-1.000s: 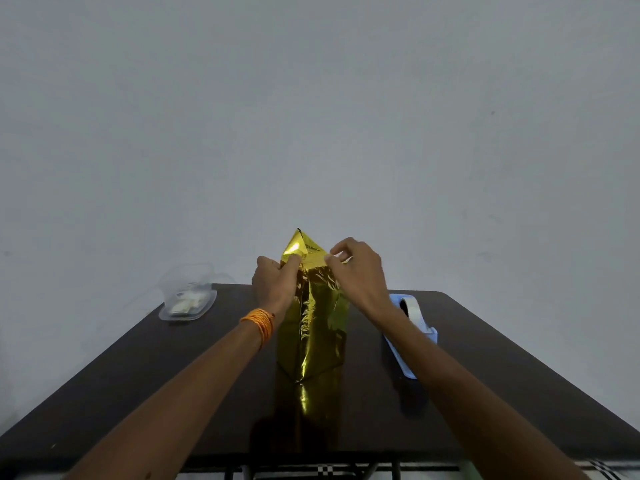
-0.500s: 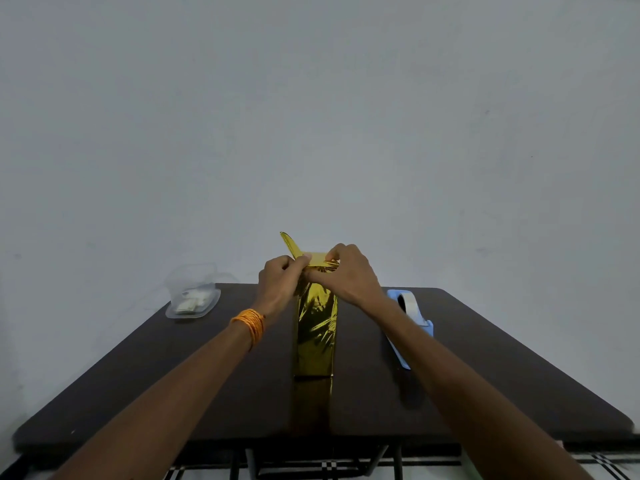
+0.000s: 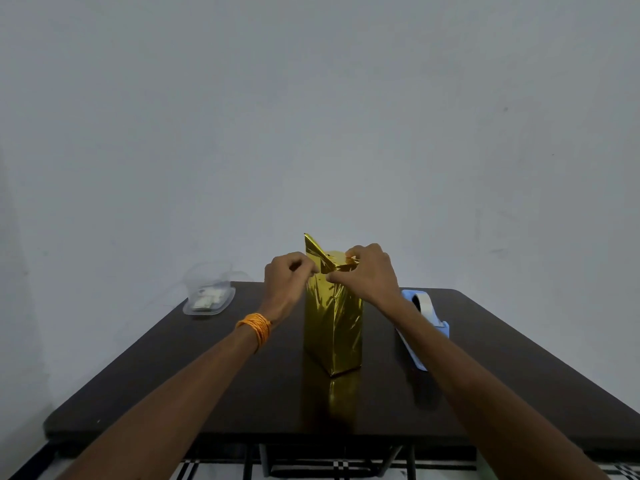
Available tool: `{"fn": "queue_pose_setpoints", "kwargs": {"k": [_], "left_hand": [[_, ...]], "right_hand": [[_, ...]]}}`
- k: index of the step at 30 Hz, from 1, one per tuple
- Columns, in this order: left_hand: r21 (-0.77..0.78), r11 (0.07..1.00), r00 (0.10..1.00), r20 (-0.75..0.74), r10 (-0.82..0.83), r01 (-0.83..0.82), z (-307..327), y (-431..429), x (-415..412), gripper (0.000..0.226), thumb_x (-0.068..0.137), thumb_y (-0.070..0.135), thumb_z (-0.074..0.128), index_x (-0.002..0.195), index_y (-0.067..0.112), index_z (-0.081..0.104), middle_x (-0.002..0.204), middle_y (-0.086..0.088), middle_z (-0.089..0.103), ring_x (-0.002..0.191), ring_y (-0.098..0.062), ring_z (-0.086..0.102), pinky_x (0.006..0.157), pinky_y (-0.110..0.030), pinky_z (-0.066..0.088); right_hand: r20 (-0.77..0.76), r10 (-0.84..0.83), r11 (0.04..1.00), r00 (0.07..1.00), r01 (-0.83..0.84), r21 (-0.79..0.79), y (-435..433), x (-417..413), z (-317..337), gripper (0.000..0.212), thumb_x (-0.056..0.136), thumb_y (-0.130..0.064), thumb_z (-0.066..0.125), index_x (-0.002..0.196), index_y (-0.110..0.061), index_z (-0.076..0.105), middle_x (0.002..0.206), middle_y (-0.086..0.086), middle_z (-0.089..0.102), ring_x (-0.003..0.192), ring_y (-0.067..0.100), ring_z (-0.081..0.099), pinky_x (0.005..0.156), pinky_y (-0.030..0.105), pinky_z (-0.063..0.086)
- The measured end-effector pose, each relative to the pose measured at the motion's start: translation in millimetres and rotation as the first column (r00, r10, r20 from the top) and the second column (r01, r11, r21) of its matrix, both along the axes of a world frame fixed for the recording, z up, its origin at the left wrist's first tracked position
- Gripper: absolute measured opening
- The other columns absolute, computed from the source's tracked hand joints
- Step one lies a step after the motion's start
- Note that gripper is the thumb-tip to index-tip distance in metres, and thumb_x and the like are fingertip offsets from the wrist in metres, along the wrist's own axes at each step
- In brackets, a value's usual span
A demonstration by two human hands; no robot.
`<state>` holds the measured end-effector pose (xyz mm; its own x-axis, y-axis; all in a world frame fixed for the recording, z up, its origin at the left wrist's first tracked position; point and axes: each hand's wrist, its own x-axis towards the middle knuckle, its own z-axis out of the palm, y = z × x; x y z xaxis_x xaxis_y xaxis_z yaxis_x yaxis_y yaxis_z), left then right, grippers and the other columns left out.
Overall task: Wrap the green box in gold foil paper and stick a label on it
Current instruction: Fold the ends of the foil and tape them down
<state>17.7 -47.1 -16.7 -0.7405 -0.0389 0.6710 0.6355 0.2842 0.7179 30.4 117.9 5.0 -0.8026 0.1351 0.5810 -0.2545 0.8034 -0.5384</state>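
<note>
The box stands upright in the middle of the dark table, fully covered in gold foil paper [image 3: 334,323]; none of its green shows. A pointed foil flap sticks up at the box's top left corner. My left hand [image 3: 287,282], fingers curled, pinches the foil at the top left edge. Over the top right of the box, my right hand [image 3: 367,275] grips the folded foil, with the thumb against the front face.
A blue tape dispenser [image 3: 424,317] with white tape lies right of the box, partly behind my right forearm. At the table's back left stands a clear plastic container [image 3: 209,296] with small white pieces inside. The dark table [image 3: 207,393] ends close to a plain wall.
The box has turned, so one corner now faces me. The tall foil peak at the top has been folded down, leaving a smaller flap at the left. Both hands stayed at the top.
</note>
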Motion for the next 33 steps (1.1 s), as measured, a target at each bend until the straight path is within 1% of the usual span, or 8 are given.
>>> {"fn": "queue_pose_setpoints", "kwargs": {"k": [2, 4, 9, 12, 18, 24, 29, 33], "left_hand": [[0.063, 0.997, 0.999, -0.005, 0.054, -0.054, -1.6, -5.5, -7.2, 0.007, 0.088, 0.010, 0.062, 0.086, 0.014, 0.067, 0.083, -0.005, 0.068, 0.080, -0.014, 0.063, 0.066, -0.023, 0.049], [0.072, 0.996, 0.997, 0.061, 0.039, -0.044, -1.8, -11.1, -17.0, 0.026, 0.084, 0.010, 0.068, 0.107, 0.017, 0.060, 0.100, -0.008, 0.063, 0.090, -0.017, 0.059, 0.068, -0.020, 0.047], [-0.066, 0.975, 0.958, 0.215, -0.192, 0.211, -1.8, -20.7, -38.8, 0.047, 0.080, 0.032, 0.075, 0.124, 0.037, 0.058, 0.139, 0.003, 0.050, 0.130, -0.020, 0.043, 0.103, -0.041, 0.042], [-0.117, 0.954, 0.944, 0.217, -0.247, 0.277, -0.5, -20.6, -42.7, 0.041, 0.073, 0.052, 0.073, 0.112, 0.042, 0.066, 0.129, 0.006, 0.060, 0.130, -0.019, 0.048, 0.109, -0.052, 0.039], [-0.050, 0.978, 0.972, 0.133, -0.193, 0.201, 1.0, -20.1, -46.4, 0.017, 0.083, 0.033, 0.076, 0.100, 0.028, 0.074, 0.125, 0.002, 0.061, 0.122, -0.017, 0.051, 0.103, -0.042, 0.042], [0.081, 0.974, 0.966, 0.137, -0.219, 0.210, 2.9, -18.9, -48.8, 0.045, 0.072, 0.061, 0.075, 0.094, 0.023, 0.077, 0.110, -0.002, 0.070, 0.111, -0.022, 0.062, 0.099, -0.050, 0.049], [0.191, 0.957, 0.966, 0.099, -0.240, 0.218, 17.0, -14.4, -48.0, 0.018, 0.087, 0.024, 0.073, 0.090, 0.007, 0.077, 0.094, -0.008, 0.073, 0.094, -0.015, 0.068, 0.074, -0.023, 0.053], [0.242, 0.956, 0.979, 0.082, -0.188, 0.163, 20.2, -9.5, -47.9, 0.014, 0.088, 0.023, 0.072, 0.089, 0.010, 0.077, 0.088, -0.005, 0.074, 0.088, -0.014, 0.070, 0.079, -0.030, 0.055]], "right_hand": [[0.016, 0.103, 0.988, 0.995, -0.100, -0.114, 11.1, -0.1, 1.5, 0.067, 0.068, -0.038, 0.087, 0.126, -0.018, 0.061, 0.118, 0.002, 0.057, 0.106, 0.020, 0.057, 0.074, 0.028, 0.049], [0.037, 0.228, 0.937, 0.973, -0.208, -0.282, 22.9, -0.1, 0.6, 0.064, 0.070, -0.023, 0.086, 0.126, -0.021, 0.057, 0.122, 0.000, 0.058, 0.108, 0.019, 0.056, 0.071, 0.025, 0.047], [0.064, 0.400, 0.850, 0.914, -0.344, -0.400, 37.9, -14.7, -3.0, 0.057, 0.058, -0.025, 0.080, 0.110, -0.029, 0.057, 0.126, 0.001, 0.060, 0.120, 0.025, 0.058, 0.099, 0.048, 0.051], [0.074, 0.478, 0.803, 0.875, -0.401, -0.440, 41.5, -21.1, -0.6, 0.051, 0.063, -0.018, 0.076, 0.110, -0.020, 0.059, 0.115, 0.006, 0.066, 0.111, 0.027, 0.063, 0.099, 0.049, 0.050], [0.058, 0.585, 0.709, 0.809, -0.475, -0.522, 43.0, -33.5, -1.1, 0.039, 0.071, -0.004, 0.069, 0.107, -0.014, 0.060, 0.114, 0.021, 0.067, 0.107, 0.037, 0.063, 0.100, 0.048, 0.051], [0.038, 0.622, 0.672, 0.782, -0.508, -0.538, 37.2, -43.4, -3.6, 0.026, 0.083, 0.015, 0.057, 0.094, -0.009, 0.053, 0.098, 0.006, 0.070, 0.094, 0.021, 0.067, 0.083, 0.031, 0.053], [0.033, 0.620, 0.684, 0.784, -0.519, -0.512, 36.2, -43.4, -2.5, 0.026, 0.082, 0.010, 0.061, 0.091, -0.013, 0.053, 0.098, 0.009, 0.067, 0.096, 0.022, 0.064, 0.091, 0.039, 0.051], [0.025, 0.616, 0.691, 0.787, -0.525, -0.497, 33.5, -41.3, -3.0, 0.026, 0.083, 0.011, 0.061, 0.089, -0.013, 0.053, 0.098, 0.010, 0.066, 0.095, 0.021, 0.065, 0.090, 0.038, 0.051]]}}
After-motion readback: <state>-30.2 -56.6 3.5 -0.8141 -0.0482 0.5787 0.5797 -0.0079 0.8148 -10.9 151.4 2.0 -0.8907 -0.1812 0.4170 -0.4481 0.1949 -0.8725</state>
